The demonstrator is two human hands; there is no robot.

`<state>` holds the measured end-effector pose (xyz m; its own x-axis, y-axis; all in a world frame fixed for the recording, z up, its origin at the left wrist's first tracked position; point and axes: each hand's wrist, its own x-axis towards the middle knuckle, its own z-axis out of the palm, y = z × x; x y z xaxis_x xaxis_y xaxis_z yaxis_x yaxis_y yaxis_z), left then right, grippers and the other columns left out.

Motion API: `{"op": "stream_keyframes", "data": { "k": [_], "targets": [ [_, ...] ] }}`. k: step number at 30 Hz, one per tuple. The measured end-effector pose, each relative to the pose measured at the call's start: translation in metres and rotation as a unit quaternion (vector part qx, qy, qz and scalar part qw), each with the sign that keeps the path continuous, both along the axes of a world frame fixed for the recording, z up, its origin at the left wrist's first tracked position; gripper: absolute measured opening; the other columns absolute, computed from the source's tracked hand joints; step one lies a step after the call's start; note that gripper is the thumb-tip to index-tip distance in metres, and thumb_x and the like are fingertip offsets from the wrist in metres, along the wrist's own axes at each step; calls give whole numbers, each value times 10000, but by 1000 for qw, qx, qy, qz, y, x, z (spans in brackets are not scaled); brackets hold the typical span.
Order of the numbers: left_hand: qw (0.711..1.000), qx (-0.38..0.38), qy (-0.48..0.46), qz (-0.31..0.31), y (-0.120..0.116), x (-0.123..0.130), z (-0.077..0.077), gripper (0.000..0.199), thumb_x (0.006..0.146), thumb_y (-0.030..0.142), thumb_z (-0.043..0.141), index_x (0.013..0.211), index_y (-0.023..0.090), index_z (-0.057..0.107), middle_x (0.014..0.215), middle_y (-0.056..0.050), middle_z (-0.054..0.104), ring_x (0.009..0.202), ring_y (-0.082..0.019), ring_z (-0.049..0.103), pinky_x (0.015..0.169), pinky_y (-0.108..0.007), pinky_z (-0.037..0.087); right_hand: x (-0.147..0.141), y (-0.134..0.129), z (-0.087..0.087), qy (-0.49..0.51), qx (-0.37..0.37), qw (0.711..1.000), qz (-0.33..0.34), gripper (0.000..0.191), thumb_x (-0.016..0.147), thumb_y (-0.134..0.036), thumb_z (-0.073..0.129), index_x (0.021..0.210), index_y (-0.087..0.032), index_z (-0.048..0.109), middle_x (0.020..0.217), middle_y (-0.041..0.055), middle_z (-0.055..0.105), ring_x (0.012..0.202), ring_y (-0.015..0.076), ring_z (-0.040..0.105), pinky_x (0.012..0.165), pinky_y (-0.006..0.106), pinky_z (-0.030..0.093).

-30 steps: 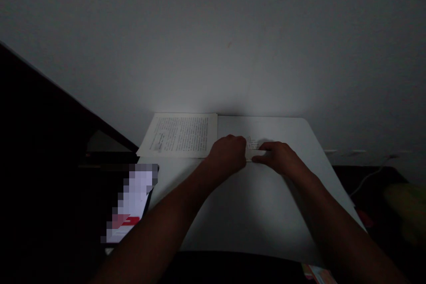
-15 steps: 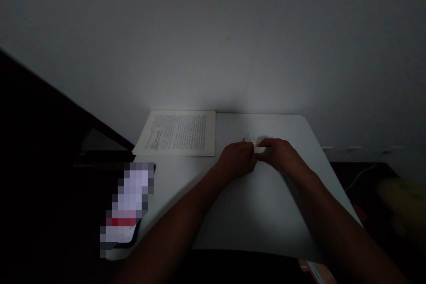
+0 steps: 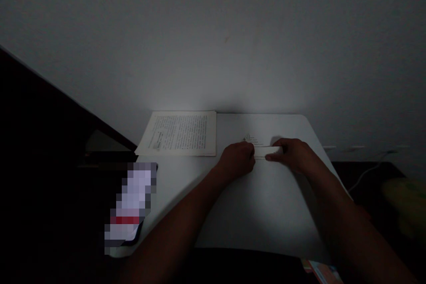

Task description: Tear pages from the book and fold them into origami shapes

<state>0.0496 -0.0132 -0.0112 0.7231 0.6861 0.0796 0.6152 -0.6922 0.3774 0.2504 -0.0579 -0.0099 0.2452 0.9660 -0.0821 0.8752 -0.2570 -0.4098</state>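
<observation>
A small folded piece of printed paper (image 3: 261,151) is held between my two hands, low over the white table. My left hand (image 3: 237,159) is closed around its left end, with the fingers curled in. On its right end my right hand (image 3: 291,153) pinches the paper between thumb and fingers. Behind the fold a pointed part with lines of print shows above my left fingers. The paper's left end is hidden by my left hand.
A stack of printed sheets (image 3: 181,133) lies at the table's back left. A phone with a blurred screen (image 3: 135,199) rests at the left edge. The white table (image 3: 253,217) stands against a grey wall (image 3: 213,44). A cable (image 3: 366,173) runs at right.
My right hand has moved right, away from my left hand, and more of the folded paper shows between them. My left hand has stayed nearly in place.
</observation>
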Motion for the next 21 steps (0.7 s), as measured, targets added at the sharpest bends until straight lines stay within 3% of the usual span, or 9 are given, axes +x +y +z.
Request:
{"op": "stream_keyframes", "data": {
  "k": [12,16,21],
  "targets": [
    [1000,11,-16,-5,0,-3,-2,153,815,213,468,857,158,604,886,-64,654,795,-174,605,758,-279,483,46,-9,-7,87,-4,996,-17,337,550,-417,756,790,-195,672,642,21,684,571,191,642,530,294,474],
    [1000,14,-14,-7,0,-2,-3,156,813,224,472,860,160,606,892,-64,654,796,-178,608,758,-287,484,45,-12,-6,106,18,994,20,296,628,-381,695,856,-193,670,687,27,691,612,186,648,573,293,490],
    [1000,24,0,1,-1,1,-3,169,825,253,471,889,177,607,916,-53,661,832,-183,616,769,-290,486,24,-11,-1,38,103,994,24,246,701,-373,613,873,-209,676,716,19,685,631,182,636,613,299,484]
  ]
}}
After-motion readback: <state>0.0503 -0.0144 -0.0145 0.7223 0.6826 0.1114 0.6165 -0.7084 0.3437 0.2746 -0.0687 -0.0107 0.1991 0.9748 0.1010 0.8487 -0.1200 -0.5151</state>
